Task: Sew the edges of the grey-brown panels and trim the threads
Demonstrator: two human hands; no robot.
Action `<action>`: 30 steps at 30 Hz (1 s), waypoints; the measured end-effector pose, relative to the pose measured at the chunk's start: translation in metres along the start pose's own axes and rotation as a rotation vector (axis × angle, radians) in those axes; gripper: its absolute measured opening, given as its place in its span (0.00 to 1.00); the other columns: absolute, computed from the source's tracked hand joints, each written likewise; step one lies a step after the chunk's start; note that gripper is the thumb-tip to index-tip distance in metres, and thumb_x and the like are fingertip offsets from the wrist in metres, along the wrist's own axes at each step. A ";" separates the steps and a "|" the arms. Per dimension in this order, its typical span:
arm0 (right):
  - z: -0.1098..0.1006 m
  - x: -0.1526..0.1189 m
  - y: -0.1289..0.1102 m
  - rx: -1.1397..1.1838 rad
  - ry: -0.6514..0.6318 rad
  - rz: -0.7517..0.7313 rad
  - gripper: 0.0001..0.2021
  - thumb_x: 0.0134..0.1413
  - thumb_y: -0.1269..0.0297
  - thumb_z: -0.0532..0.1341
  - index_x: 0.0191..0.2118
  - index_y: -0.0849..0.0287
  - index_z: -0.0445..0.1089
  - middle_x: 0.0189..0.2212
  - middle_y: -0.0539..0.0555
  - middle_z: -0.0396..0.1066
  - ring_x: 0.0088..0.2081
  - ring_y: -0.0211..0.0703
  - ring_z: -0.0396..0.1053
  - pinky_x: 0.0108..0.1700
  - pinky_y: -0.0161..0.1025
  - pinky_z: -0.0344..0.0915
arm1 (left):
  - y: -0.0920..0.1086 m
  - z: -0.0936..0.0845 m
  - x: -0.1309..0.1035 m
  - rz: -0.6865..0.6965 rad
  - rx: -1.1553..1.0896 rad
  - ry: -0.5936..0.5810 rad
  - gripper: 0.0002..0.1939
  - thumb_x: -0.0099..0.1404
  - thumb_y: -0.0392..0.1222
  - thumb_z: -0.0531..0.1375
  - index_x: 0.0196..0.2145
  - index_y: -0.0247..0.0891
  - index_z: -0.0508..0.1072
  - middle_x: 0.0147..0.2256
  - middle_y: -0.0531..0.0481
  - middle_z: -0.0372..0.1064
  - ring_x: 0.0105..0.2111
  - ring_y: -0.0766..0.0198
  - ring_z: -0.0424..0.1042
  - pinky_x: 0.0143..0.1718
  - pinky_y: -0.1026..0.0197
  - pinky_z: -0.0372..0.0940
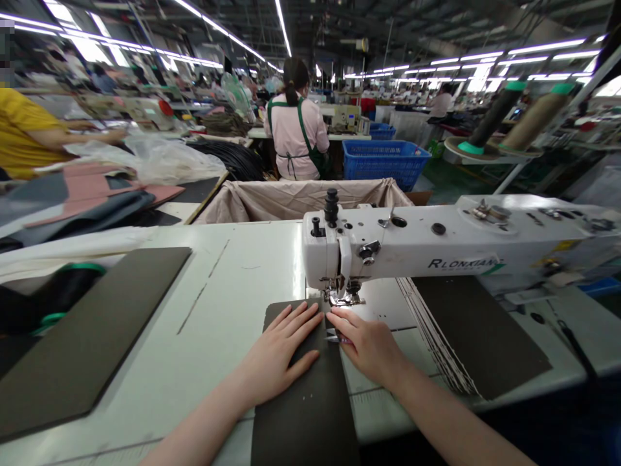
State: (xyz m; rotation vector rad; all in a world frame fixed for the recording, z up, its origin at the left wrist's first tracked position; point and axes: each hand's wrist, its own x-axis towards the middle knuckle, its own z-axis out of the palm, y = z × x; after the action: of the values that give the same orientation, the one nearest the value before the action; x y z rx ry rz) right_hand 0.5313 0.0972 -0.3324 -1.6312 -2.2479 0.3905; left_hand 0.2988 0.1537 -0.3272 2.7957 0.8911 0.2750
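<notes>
A dark olive fabric panel (303, 421) lies lengthwise on the pale green table (233, 285), its far end by the presser foot of a white sewing machine (412, 239). My left hand (281, 349) rests flat on the panel with its fingers spread. On the panel's right edge, just in front of the presser foot, is my right hand (371, 346), its fingers curled around small metal snips (334, 336) whose blades point left. The fingertips of both hands nearly meet near the needle area.
Stacked olive panels lie left (107, 330) and right (475, 330). Behind the table is a cloth-lined bin (272, 197). Thread cones (499, 116) stand at upper right. A person in a green apron (295, 136) sits ahead; a yellow sleeve (24, 129) shows at left.
</notes>
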 end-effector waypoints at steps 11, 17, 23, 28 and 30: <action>0.001 -0.001 0.001 -0.004 0.005 0.002 0.27 0.60 0.70 0.54 0.64 0.49 0.57 0.64 0.47 0.58 0.57 0.45 0.65 0.57 0.43 0.63 | -0.002 0.000 0.001 -0.008 -0.016 -0.004 0.31 0.71 0.52 0.52 0.68 0.48 0.48 0.68 0.52 0.45 0.67 0.53 0.47 0.67 0.44 0.46; 0.001 -0.001 0.000 -0.013 0.014 -0.001 0.27 0.59 0.70 0.54 0.63 0.48 0.59 0.63 0.47 0.59 0.57 0.45 0.64 0.56 0.42 0.64 | -0.007 0.001 0.003 -0.023 -0.022 -0.026 0.29 0.71 0.52 0.50 0.67 0.49 0.50 0.68 0.54 0.44 0.67 0.55 0.45 0.67 0.44 0.44; 0.000 -0.002 0.000 -0.016 0.023 -0.010 0.27 0.59 0.71 0.55 0.63 0.48 0.59 0.63 0.47 0.59 0.58 0.44 0.64 0.57 0.42 0.64 | -0.008 0.000 0.003 -0.009 -0.077 0.010 0.27 0.71 0.51 0.52 0.65 0.50 0.54 0.67 0.53 0.49 0.67 0.55 0.48 0.67 0.44 0.46; 0.002 -0.003 0.000 -0.023 0.031 -0.012 0.26 0.60 0.70 0.55 0.63 0.48 0.59 0.63 0.48 0.60 0.58 0.44 0.63 0.56 0.41 0.65 | -0.007 -0.002 0.001 -0.006 -0.086 0.034 0.25 0.70 0.48 0.53 0.63 0.52 0.58 0.65 0.53 0.55 0.65 0.54 0.51 0.66 0.41 0.44; 0.003 -0.003 0.000 -0.024 0.037 -0.012 0.26 0.60 0.70 0.55 0.63 0.48 0.59 0.63 0.48 0.60 0.58 0.43 0.64 0.55 0.41 0.65 | -0.007 -0.003 0.001 -0.014 -0.090 0.033 0.24 0.70 0.48 0.52 0.63 0.52 0.60 0.64 0.53 0.56 0.65 0.54 0.52 0.66 0.41 0.43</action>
State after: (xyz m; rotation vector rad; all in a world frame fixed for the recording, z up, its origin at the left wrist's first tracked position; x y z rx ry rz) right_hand 0.5310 0.0947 -0.3352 -1.6222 -2.2429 0.3289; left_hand 0.2950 0.1598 -0.3256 2.7091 0.8828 0.3513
